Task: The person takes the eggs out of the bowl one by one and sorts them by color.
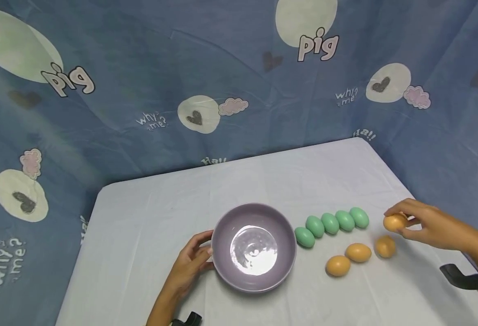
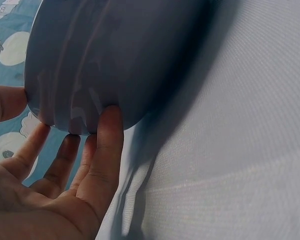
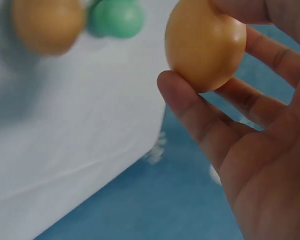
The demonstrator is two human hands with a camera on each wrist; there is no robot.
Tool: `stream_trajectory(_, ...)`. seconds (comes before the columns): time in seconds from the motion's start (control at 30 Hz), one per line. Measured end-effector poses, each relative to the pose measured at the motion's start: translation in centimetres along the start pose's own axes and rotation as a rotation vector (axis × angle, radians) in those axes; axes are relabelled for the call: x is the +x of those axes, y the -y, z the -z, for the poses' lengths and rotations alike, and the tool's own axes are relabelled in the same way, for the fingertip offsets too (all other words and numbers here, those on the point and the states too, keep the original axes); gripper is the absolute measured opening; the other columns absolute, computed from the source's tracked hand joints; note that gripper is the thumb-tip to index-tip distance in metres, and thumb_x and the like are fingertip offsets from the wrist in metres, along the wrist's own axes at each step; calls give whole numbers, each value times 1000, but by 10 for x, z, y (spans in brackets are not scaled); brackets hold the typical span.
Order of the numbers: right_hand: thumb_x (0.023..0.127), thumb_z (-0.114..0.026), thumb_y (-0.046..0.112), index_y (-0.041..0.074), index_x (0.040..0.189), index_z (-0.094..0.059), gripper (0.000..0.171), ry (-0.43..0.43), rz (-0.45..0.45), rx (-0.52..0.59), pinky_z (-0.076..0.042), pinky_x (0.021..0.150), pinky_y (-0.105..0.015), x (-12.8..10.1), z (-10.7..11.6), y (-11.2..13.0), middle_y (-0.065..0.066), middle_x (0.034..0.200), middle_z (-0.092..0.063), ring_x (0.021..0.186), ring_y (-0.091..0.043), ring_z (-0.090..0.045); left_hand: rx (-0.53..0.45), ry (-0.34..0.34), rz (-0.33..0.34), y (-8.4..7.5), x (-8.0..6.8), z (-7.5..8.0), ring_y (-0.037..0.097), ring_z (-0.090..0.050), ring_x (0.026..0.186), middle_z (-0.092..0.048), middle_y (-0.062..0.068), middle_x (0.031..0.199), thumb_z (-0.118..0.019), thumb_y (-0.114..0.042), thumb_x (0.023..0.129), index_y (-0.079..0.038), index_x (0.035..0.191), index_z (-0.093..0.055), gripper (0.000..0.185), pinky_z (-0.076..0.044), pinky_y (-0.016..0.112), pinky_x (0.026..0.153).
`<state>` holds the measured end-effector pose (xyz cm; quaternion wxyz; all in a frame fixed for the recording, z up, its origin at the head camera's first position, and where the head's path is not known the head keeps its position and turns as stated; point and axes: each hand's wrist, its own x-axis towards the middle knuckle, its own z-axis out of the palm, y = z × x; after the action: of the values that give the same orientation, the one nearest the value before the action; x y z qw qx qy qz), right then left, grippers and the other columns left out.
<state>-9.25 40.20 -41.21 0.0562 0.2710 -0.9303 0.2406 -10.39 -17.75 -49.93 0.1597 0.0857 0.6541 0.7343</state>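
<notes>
The left hand [image 1: 191,265] steadies the bowl [image 1: 254,246] with straight fingers [image 2: 102,150] against its wall, while the right hand [image 1: 430,226] pinches an orange egg [image 1: 394,222] lifted off the counter [image 1: 141,217].

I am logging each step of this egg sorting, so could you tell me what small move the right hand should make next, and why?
Probably carry the orange egg leftward over the green eggs to the purple bowl. The right hand already pinches that egg clear of the table, the bowl holds nothing, and the left hand rests against its rim, steadying it.
</notes>
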Motion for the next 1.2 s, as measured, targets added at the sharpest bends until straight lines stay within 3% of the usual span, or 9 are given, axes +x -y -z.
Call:
stream_trajectory(0.23,68,-83,-7,7,108,-67,45,7,-140,-16,-55,63,-17,-30,-11,-23,17,105,-59,91,15,-49,1,-41,26,-2,0,-1,12,-65,112,-43,14,145,-60,-6,98,-1,146,-40,52,-62,37,82)
stream_trajectory(0.4,72,-84,-1,6,107,-67,39,52,-196,11,-55,62,-20,-41,-21,-32,13,102,-61,89,15,-49,-12,-32,44,-1,0,-1,12,-65,113,-40,13,146,-59,-7,98,-2,147,-39,52,-62,40,84)
stream_trajectory(0.67,75,-82,0,4,106,-66,35,92,-182,101,-51,63,-17,-50,-35,-40,19,102,-58,90,14,-48,-29,-20,41,0,-1,-1,12,-64,114,-37,18,150,-59,-7,99,-3,147,-39,53,-62,40,84)
stream_trajectory(0.8,76,-82,1,3,106,-65,34,122,-204,122,-50,62,-17,-52,-39,-40,15,100,-59,88,14,-46,-29,-18,40,-1,0,-1,12,-64,114,-36,19,151,-59,-7,99,-3,147,-39,53,-62,40,84)
stream_trajectory(0.93,75,-82,0,2,106,-66,35,105,-193,101,-50,61,-18,-52,-42,-40,10,99,-60,88,14,-46,-27,-17,36,-1,0,-2,11,-65,114,-36,20,151,-59,-6,98,-2,147,-39,53,-62,40,83)
stream_trajectory(1.2,74,-82,-1,2,107,-67,36,66,-188,66,-51,61,-19,-53,-44,-42,13,102,-62,90,15,-47,-28,-26,42,-3,0,-3,11,-65,113,-37,19,151,-60,-7,98,-2,147,-39,53,-62,39,83)
